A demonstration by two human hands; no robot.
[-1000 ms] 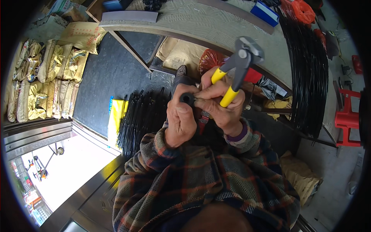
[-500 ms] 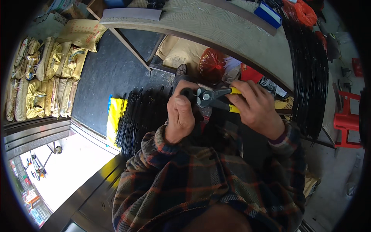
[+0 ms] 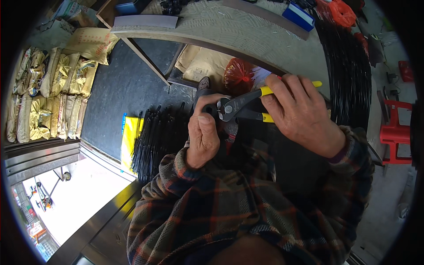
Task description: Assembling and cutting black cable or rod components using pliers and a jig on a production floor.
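Head view: the right hand is wrapped tight round the yellow handles of a pair of black-headed cutters, held level at chest height. The left hand has its fingers curled fast about a small black piece, pressed against the cutter head. Below lie a bundle of black rods and stacked yellow sacks on the floor.

Dark floor mat, stacked yellow sacks left, red plastic stool right.
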